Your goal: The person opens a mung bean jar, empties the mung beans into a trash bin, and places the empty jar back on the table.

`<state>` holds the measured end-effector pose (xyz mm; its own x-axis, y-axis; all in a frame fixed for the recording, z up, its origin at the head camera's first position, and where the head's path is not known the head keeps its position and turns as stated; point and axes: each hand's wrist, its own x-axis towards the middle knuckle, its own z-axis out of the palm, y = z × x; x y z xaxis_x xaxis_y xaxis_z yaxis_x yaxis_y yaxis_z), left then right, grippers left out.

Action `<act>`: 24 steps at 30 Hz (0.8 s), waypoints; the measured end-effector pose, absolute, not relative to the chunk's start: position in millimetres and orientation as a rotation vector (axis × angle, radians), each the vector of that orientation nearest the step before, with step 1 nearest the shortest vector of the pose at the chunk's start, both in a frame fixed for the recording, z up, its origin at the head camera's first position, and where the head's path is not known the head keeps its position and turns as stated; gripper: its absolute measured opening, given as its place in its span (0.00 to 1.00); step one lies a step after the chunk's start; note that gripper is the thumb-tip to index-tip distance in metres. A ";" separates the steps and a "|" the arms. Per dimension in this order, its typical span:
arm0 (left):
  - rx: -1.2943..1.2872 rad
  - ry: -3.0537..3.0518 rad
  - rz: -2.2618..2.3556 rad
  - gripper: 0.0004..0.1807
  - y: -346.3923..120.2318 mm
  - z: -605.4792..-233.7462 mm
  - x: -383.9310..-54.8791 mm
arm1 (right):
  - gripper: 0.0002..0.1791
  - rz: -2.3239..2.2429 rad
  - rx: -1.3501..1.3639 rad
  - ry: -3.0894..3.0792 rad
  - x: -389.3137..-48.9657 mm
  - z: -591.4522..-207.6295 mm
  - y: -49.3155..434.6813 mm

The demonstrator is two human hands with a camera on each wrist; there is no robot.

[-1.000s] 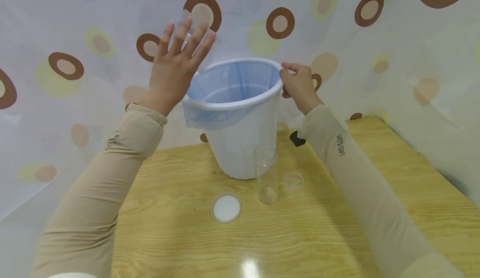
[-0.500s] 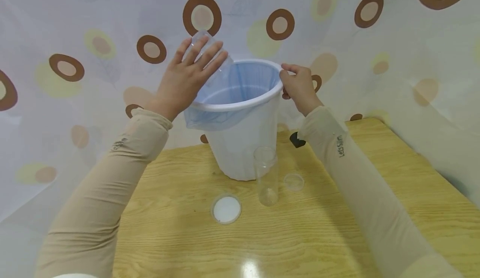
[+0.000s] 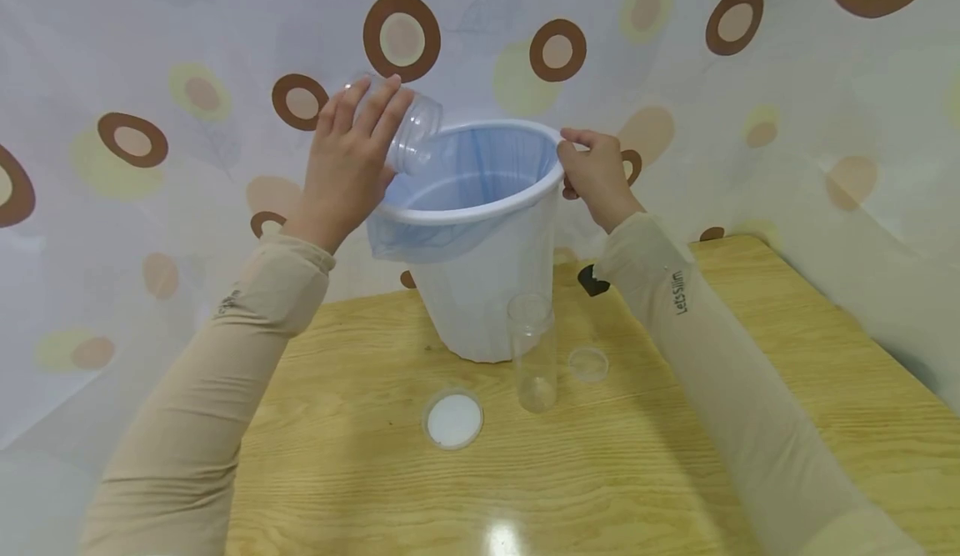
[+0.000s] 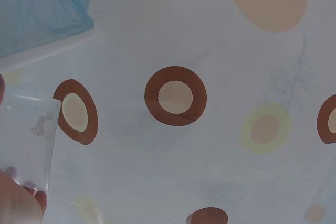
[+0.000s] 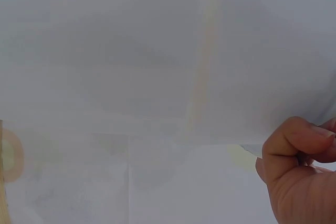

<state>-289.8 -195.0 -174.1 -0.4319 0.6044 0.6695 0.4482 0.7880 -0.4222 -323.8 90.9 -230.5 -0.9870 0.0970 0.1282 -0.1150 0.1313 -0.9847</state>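
Observation:
Above the left side of a white trash bin (image 3: pixel 487 281), my left hand (image 3: pixel 348 152) grips a clear plastic jar (image 3: pixel 422 127). The jar is tilted, its threaded neck towards the bin's opening. In the left wrist view only the clear wall of the jar (image 4: pixel 26 140) and some fingers (image 4: pixel 18 203) show at the left edge. A blue bag lines the bin and folds over its rim. My right hand (image 3: pixel 597 174) pinches that rim at its right side; the right wrist view shows its curled fingers (image 5: pixel 299 140), the grasped part mostly out of frame.
A second clear jar (image 3: pixel 534 364) stands uncapped in front of the bin. Beside it on the wooden table (image 3: pixel 360 473) lie a round lid with a white liner (image 3: pixel 454 421) and a small clear disc (image 3: pixel 588 364). A black piece (image 3: pixel 593 279) sits near my right sleeve.
My left hand has come down towards the bin and turned, swinging the jar's neck over the opening into view. The right hand and the things on the table have stayed put.

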 end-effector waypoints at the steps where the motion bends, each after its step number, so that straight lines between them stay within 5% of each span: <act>1: -0.773 -2.111 0.187 0.42 -195.9 -175.0 -289.8 | 0.26 1.974 0.019 -2.234 -323.4 -230.6 90.7; 11: -0.768 -2.060 0.058 0.45 -206.5 -178.9 -290.8 | 0.26 1.970 0.026 -2.244 -322.7 -230.4 88.7; 19: -0.880 -1.832 0.837 0.40 -206.1 -175.6 -285.2 | 0.26 1.942 0.000 -2.290 -324.2 -227.4 91.2; 24: -0.879 -1.843 0.909 0.41 -204.1 -177.0 -283.8 | 0.26 1.945 -0.006 -2.297 -324.2 -227.0 91.8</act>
